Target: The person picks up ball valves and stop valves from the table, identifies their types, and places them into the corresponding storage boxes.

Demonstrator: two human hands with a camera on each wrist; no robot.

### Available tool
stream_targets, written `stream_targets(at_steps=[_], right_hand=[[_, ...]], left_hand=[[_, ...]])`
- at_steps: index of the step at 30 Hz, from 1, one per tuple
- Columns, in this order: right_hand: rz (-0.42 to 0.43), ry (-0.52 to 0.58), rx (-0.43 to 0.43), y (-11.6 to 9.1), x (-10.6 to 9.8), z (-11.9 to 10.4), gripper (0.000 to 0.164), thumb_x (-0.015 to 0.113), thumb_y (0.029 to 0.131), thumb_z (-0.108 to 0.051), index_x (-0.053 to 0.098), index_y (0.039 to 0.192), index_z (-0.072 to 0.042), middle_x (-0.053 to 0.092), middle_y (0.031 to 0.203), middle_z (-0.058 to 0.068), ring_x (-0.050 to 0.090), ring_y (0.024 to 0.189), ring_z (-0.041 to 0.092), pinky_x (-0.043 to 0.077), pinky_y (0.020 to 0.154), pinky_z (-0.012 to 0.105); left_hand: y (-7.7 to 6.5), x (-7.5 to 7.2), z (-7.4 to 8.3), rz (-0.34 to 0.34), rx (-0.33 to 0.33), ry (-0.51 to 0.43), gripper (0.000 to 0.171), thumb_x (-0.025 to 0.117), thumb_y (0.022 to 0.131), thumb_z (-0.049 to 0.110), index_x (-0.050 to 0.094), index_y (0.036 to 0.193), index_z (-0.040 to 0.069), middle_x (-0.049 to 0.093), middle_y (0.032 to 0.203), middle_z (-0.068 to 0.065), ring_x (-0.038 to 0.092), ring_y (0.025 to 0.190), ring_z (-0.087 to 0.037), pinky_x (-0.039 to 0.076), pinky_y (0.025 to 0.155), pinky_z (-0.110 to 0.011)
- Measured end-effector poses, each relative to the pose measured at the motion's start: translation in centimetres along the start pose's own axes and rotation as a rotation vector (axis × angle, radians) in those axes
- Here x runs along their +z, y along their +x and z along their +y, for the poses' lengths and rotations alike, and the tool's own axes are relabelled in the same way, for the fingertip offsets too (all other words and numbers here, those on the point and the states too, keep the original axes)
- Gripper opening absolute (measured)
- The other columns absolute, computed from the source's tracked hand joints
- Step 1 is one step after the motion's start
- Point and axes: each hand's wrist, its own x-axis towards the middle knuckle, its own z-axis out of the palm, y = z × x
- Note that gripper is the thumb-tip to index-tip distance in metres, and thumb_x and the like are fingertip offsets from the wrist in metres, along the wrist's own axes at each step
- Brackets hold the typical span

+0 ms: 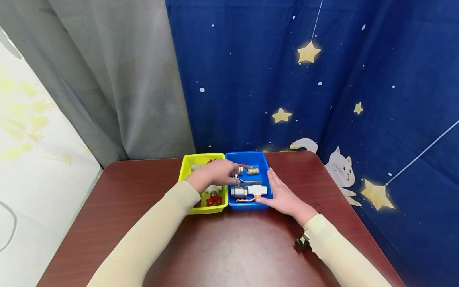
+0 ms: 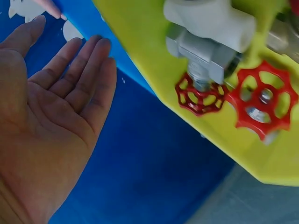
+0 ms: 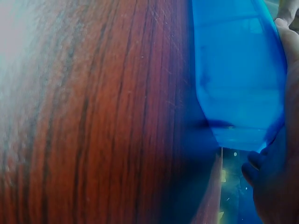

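Note:
My left hand (image 1: 218, 173) hovers palm down over the border of a yellow bin (image 1: 182, 175) and a blue bin (image 1: 263, 159). Its fingers are loosely bent, and in the left wrist view nothing lies in the palm. Under it in the yellow bin are valves with red handwheels (image 1: 214, 200), one on a white body. The blue bin holds a brass valve (image 1: 253, 170), a metal valve (image 1: 238, 192) and a white plastic valve (image 1: 257, 189). My right hand (image 1: 283, 195) rests against the blue bin's right wall, fingers straight, thumb by the front rim.
Both bins stand side by side at the back of a reddish-brown table (image 1: 233, 243). Behind it hang a grey curtain (image 1: 143, 79) and a blue curtain (image 1: 251, 79) with stars. A small black object (image 1: 302, 242) is by the right sleeve's cuff.

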Motion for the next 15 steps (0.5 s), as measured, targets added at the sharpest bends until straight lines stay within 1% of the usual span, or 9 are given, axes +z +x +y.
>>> stream_targets(at_steps=[4, 9, 13, 15], right_hand=[[0.002, 0.007, 0.002, 0.0, 0.1, 0.0, 0.125, 0.074, 0.096, -0.069, 0.001, 0.178, -0.009, -0.001, 0.186, 0.011, 0.01, 0.169, 0.044, 0.024, 0.126, 0.072], [0.004, -0.006, 0.002, 0.0, 0.2, 0.2, 0.126, 0.072, 0.096, -0.071, 0.001, 0.178, -0.007, 0.0, 0.186, 0.013, 0.011, 0.169, 0.044, 0.024, 0.126, 0.073], [0.008, -0.004, 0.003, 0.0, 0.2, 0.1, 0.126, 0.073, 0.096, -0.071, 0.001, 0.178, -0.008, 0.0, 0.186, 0.011, 0.011, 0.169, 0.043, 0.025, 0.126, 0.072], [0.011, 0.0, 0.003, -0.1, 0.1, 0.1, 0.126, 0.074, 0.095, -0.071, 0.002, 0.178, -0.009, 0.0, 0.186, 0.011, 0.011, 0.169, 0.042, 0.025, 0.126, 0.072]], left_hand=[[-1.6, 0.0, -1.1, 0.031, -0.011, -0.017, 0.053, 0.074, 0.106, 0.048, 0.07, 0.146, 0.013, 0.075, 0.135, -0.007, 0.068, 0.116, -0.021, 0.057, 0.106, -0.043], [-3.7, 0.5, -2.8, 0.089, -0.032, -0.016, 0.048, 0.076, 0.106, 0.045, 0.072, 0.142, 0.014, 0.076, 0.132, -0.003, 0.069, 0.119, -0.021, 0.056, 0.108, -0.044], [-5.8, 0.8, -4.4, 0.136, -0.027, -0.048, 0.046, 0.077, 0.105, 0.039, 0.072, 0.14, 0.01, 0.075, 0.134, -0.008, 0.069, 0.121, -0.028, 0.054, 0.111, -0.048], [-6.9, 1.0, -5.2, 0.162, -0.021, -0.049, 0.046, 0.077, 0.106, 0.038, 0.072, 0.139, 0.007, 0.074, 0.135, -0.01, 0.068, 0.122, -0.03, 0.052, 0.113, -0.05]])
